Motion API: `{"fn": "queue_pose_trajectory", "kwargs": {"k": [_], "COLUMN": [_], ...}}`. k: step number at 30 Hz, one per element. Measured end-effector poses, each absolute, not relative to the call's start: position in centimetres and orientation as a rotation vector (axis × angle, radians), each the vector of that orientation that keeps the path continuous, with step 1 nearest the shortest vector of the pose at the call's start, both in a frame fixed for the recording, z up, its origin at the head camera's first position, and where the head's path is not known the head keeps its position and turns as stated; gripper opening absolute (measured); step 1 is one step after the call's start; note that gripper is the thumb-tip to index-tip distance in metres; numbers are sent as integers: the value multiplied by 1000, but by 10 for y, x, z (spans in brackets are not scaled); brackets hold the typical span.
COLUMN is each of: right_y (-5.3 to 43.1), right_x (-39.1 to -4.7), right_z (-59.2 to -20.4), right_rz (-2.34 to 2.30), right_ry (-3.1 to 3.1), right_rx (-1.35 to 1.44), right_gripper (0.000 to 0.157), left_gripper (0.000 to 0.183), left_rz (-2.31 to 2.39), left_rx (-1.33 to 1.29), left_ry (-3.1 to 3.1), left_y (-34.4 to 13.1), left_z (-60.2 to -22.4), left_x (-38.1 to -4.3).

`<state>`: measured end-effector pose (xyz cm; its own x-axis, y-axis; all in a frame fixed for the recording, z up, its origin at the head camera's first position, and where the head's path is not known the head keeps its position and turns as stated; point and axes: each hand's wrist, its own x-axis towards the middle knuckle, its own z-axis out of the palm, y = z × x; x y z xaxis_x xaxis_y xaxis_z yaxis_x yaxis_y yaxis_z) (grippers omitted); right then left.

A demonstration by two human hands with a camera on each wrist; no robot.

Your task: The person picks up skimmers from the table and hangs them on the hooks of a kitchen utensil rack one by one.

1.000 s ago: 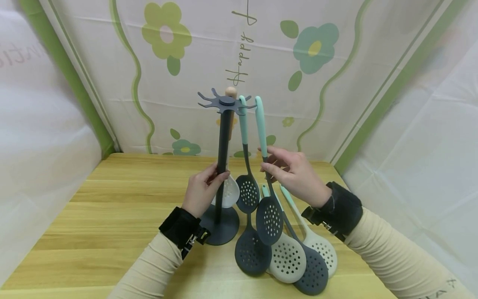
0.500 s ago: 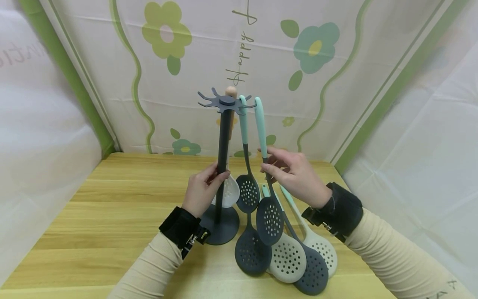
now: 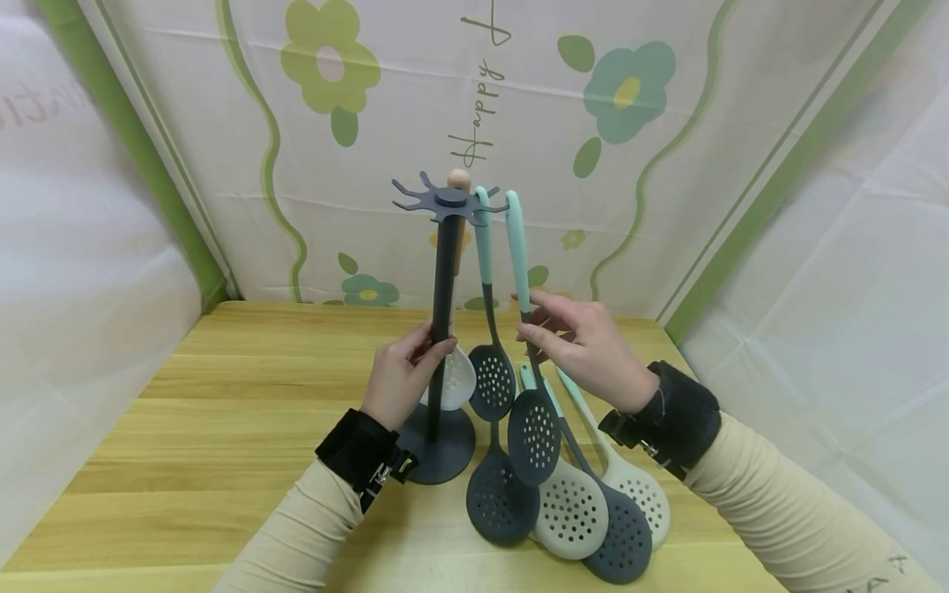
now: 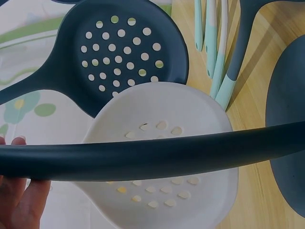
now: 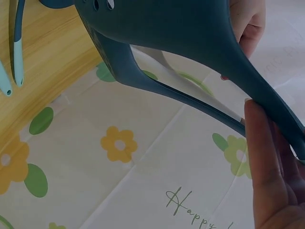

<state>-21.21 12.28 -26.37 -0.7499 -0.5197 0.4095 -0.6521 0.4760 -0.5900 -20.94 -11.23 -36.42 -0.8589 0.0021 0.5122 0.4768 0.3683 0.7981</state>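
Note:
My left hand (image 3: 404, 372) grips the dark pole of an upright utensil stand (image 3: 444, 280), whose round base rests on the table. With thumb and fingers my right hand (image 3: 589, 350) holds a dark skimmer (image 3: 534, 436) at its neck, just below the mint handle. That handle's curved end meets one prong of the stand's hook ring (image 3: 450, 200). Beside it another dark skimmer (image 3: 493, 383) hangs from the ring. Behind the pole is a white perforated spoon (image 3: 460, 381), also visible in the left wrist view, partly covered by the pole.
Several skimmers lie overlapping on the wooden table (image 3: 222, 445): a dark one (image 3: 502, 502), a pale one (image 3: 571, 512), another dark one (image 3: 621, 539) and a pale one at the right (image 3: 648, 498). A flower-printed cloth (image 3: 415, 99) stands behind the table, with white cloth at both sides.

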Motion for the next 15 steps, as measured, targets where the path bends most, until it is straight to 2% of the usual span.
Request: {"fn": "queue_pose_trajectory", "kwargs": {"k": [15], "right_y": [119], "right_x": [-210], "right_z": [-263], "right_rz": [1131], "right_ry": [-2567], "right_rx": [1011], "right_gripper": [34], "left_gripper": [23], "left_rz": [-1494], "left_rx": [-410], "left_ry": [-2217], "left_y": [-112], "left_z": [-363], "left_x": [-209]}}
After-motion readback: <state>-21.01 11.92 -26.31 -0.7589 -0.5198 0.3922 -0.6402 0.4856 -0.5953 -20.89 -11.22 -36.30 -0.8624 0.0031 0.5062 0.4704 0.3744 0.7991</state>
